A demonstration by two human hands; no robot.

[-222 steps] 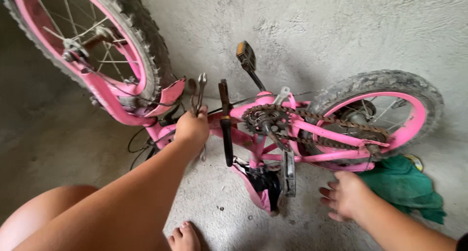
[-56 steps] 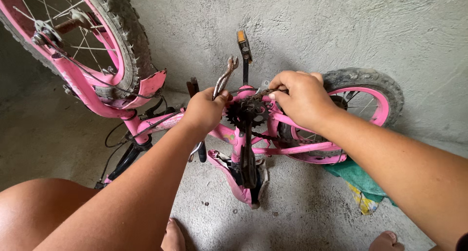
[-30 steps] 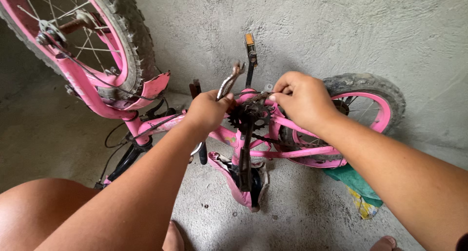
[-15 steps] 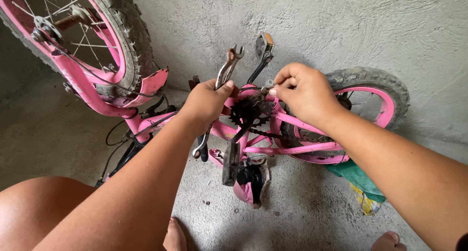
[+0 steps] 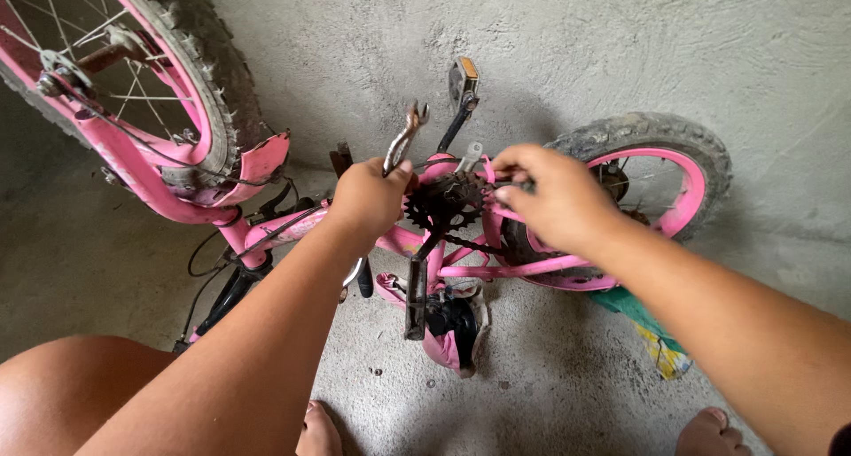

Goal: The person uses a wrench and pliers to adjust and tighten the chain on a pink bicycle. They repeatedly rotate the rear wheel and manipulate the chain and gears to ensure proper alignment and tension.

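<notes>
A small pink bicycle [image 5: 266,230] stands upside down on the concrete floor against a grey wall. My left hand [image 5: 370,197] grips a metal wrench [image 5: 403,137] whose open jaw sticks up above my fist, right beside the black chainring [image 5: 443,199]. My right hand [image 5: 554,194] pinches a small metal part near the chain at the chainring's right side; what it is I cannot make out. One crank with a pedal [image 5: 462,77] points up, the other crank [image 5: 417,292] points down toward the pink saddle [image 5: 448,336].
The front wheel [image 5: 191,75] rises at upper left, the rear wheel [image 5: 660,168] at right. A green and yellow cloth [image 5: 647,323] lies on the floor under the rear wheel. My knee [image 5: 71,394] and bare feet [image 5: 319,434] are at the bottom edge.
The cranks have turned: the upper pedal swung from right of the wrench back toward upright, and the lower crank swung down. Both hands stayed at the chainring.
</notes>
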